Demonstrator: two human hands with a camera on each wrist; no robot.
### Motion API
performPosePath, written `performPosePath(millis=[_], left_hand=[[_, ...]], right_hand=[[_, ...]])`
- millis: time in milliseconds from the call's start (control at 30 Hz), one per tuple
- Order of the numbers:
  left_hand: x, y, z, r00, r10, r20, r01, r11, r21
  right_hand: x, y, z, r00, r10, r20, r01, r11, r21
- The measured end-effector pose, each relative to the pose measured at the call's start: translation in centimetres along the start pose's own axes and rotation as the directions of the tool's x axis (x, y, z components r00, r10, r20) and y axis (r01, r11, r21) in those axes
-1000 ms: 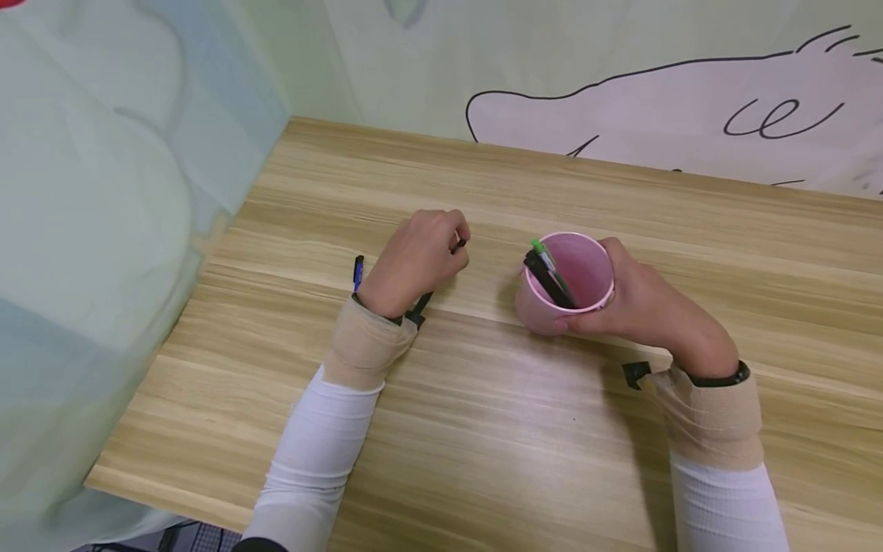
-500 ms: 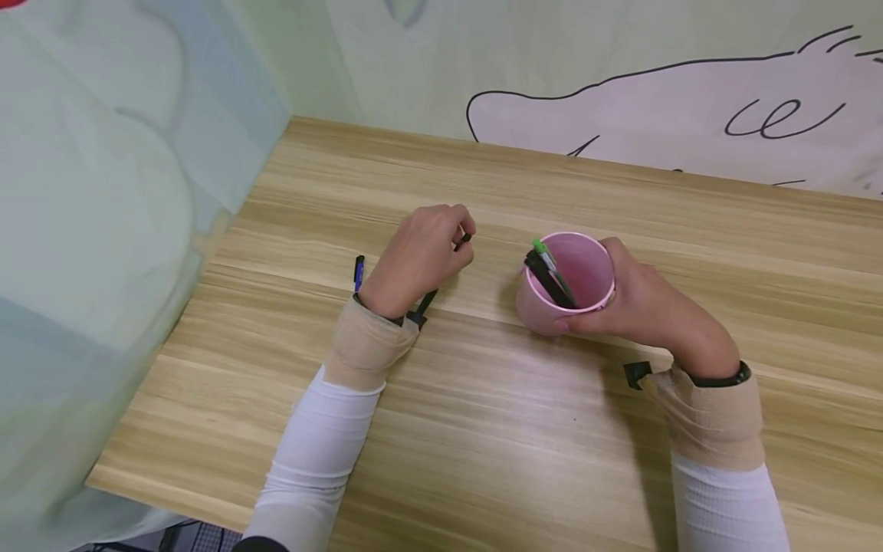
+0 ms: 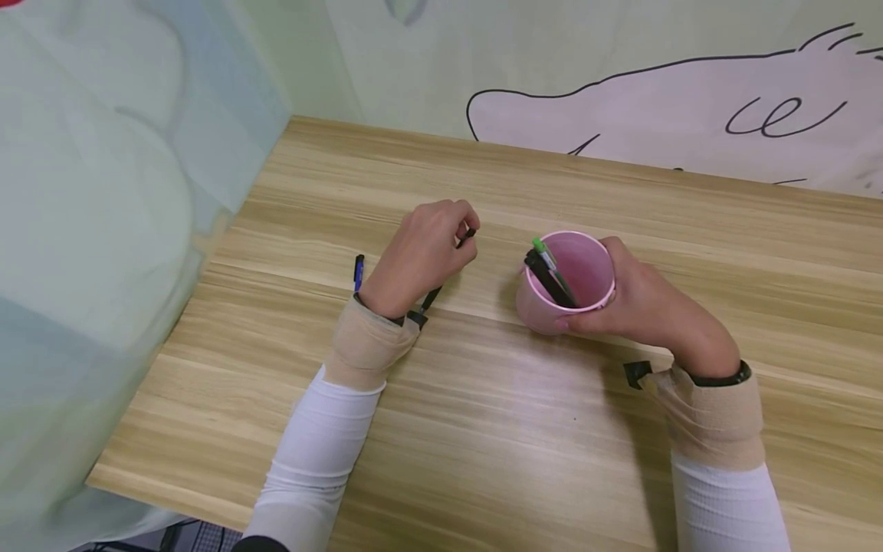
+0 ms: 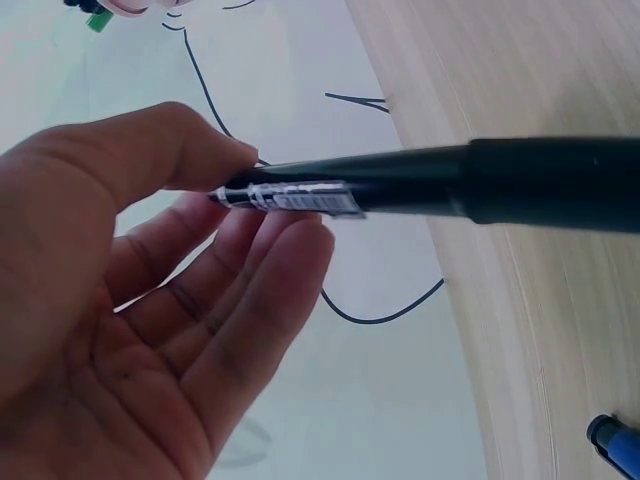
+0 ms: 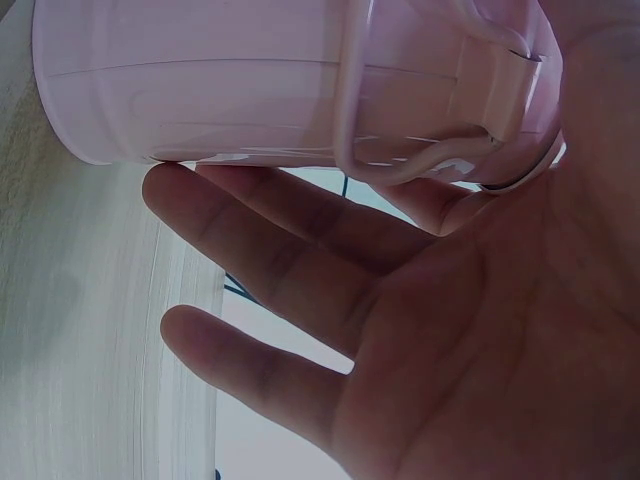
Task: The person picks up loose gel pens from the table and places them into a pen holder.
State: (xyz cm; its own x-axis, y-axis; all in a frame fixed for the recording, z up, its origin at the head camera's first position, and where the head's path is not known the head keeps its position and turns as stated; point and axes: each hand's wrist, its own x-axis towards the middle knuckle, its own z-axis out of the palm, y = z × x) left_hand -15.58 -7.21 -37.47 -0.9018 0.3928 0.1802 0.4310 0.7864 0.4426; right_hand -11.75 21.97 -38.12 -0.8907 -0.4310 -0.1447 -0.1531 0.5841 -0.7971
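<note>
In the head view my left hand (image 3: 428, 249) is over the table, left of the pink bucket. Its thumb and fingers pinch a black pen (image 4: 400, 185) with a barcode label, seen close up in the left wrist view. My right hand (image 3: 648, 303) grips the side of the small pink bucket (image 3: 538, 313), fingers and thumb on opposite sides. The bucket's handle (image 5: 350, 90) shows in the right wrist view. Inside the bucket lean a black pen (image 3: 549, 282) and a green-tipped pen (image 3: 540, 248). A blue pen (image 3: 359, 272), partly hidden by my left wrist, lies on the table.
The wooden table (image 3: 483, 460) meets a wall (image 3: 400, 69) with printed drawings at the back. Pale fabric (image 3: 90, 230) hangs along the table's left edge. Each wrist wears a beige wrap, with a black piece jutting from it.
My left hand has moved slightly away and to the right with the black pen, more of whose upper end now shows. The right hand and bucket have stayed put.
</note>
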Motion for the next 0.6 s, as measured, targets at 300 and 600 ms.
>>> performPosePath(millis=[300, 600], left_hand=[[-0.01, 0.17, -0.09, 1.000, 0.007, -0.006, -0.007, 1.000, 0.004], [-0.02, 0.11, -0.02, 0.999, 0.026, -0.033, -0.026, 1.000, -0.001]], right_hand=[[0.03, 0.02, 0.00, 1.000, -0.002, 0.005, 0.002, 1.000, 0.015], [-0.05, -0.12, -0.11, 1.000, -0.005, 0.011, 0.005, 1.000, 0.003]])
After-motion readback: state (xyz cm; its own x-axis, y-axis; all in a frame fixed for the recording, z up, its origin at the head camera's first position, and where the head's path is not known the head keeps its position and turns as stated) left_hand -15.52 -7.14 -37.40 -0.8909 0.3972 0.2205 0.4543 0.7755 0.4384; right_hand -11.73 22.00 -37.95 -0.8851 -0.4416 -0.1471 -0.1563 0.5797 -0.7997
